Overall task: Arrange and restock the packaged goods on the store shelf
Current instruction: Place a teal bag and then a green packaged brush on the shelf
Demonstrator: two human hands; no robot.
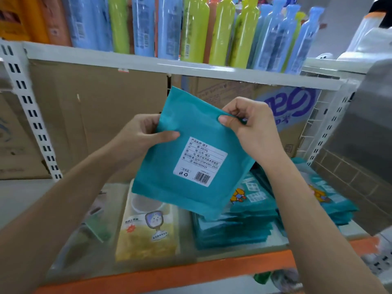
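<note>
Fingers point(167, 135) of left hand point(140, 134) and right hand point(252, 124) pinch teal packet point(191, 166) by opposite edges.

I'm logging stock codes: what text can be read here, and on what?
White label on the flat teal plastic packet: "产品名称 镜子"
Same label: "PP/PS"
Same label: "Q/9137AFE001-2020"
Same label: "4001859929"
Blue print on the brown cardboard box, yellow packet, tall plastic bottles: too blurred to read.
</note>
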